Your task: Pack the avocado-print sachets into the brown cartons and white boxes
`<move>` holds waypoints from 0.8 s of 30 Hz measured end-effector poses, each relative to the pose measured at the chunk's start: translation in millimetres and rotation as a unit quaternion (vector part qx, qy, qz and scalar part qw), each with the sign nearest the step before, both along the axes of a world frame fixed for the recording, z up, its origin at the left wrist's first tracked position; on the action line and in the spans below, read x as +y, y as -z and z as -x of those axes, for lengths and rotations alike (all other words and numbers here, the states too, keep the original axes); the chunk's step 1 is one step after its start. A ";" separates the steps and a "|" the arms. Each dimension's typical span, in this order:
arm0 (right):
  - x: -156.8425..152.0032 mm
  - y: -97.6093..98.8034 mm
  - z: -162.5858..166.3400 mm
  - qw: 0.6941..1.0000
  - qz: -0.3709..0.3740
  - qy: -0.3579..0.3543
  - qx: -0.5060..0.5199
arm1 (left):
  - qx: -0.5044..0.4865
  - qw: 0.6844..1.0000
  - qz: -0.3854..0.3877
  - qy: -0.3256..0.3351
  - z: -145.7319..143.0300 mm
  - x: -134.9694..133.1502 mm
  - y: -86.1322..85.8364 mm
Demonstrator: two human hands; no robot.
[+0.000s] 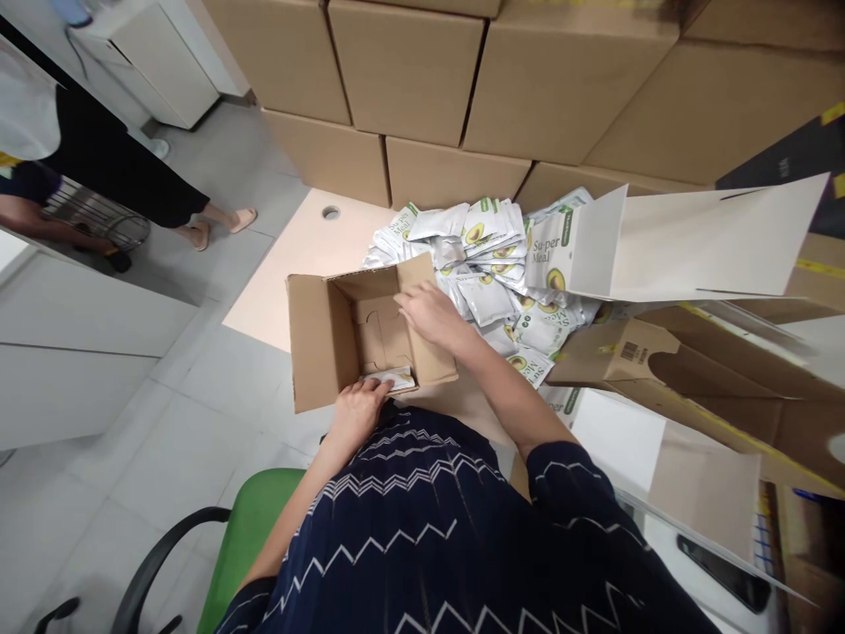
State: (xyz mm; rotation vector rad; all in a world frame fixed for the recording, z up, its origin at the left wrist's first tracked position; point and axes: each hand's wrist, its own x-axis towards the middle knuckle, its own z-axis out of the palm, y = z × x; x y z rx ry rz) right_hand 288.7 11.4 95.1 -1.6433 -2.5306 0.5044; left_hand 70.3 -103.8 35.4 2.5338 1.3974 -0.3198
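An open brown cardboard box [313,343] stands tilted in front of my body, with its flaps folded out. My left hand [360,411] grips the near edge, its fingertips just inside beside a white packet [400,379] lying in the box. My right hand [428,312] is closed over the right wall, with its fingertips bent into the opening. Just beyond the box lies a heap of white sachets [488,299] with avocado pictures and "Su-per Meal" print.
Large closed cartons [402,70] are stacked behind the table [283,282]. At right are an open white box [700,246], an open brown carton [726,370] and a dark phone [723,572]. A green chair [257,511] is at lower left; other people [112,150] are beyond.
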 end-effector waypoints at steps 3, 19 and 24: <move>32.6 6.9 11.3 0.997 -0.068 -0.043 -0.008 | -0.007 1.000 0.006 -0.006 0.0 0.2 0.4; 98.8 50.1 30.7 1.000 -0.004 0.015 -0.025 | 0.024 1.000 0.019 0.002 -4.2 -1.1 4.1; 76.3 40.9 11.4 0.987 -0.090 0.078 0.105 | 0.022 1.000 0.020 0.006 1.7 -0.9 6.5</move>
